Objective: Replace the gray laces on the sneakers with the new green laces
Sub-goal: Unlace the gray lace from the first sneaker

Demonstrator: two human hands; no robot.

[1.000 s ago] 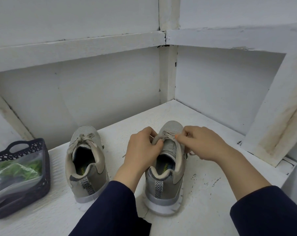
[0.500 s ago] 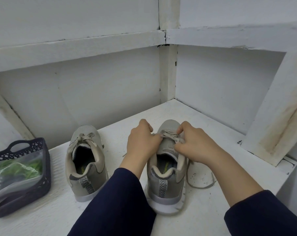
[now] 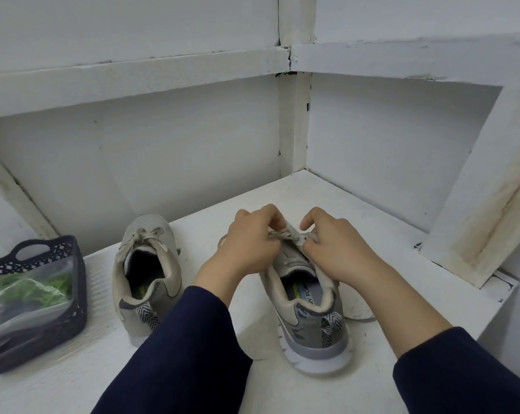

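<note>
Left hand (image 3: 247, 243), right hand (image 3: 333, 249) pinching flat gray lace (image 3: 285, 236), mesh sneaker (image 3: 306, 300)

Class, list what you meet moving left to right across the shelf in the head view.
Dark basket → tied sneaker → left hand → gray lace, pinched by both hands → right hand → loose lace end.

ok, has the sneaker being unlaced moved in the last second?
Yes: the held sneaker has swung its heel right, away from the other sneaker, which stayed put by the basket.
</note>
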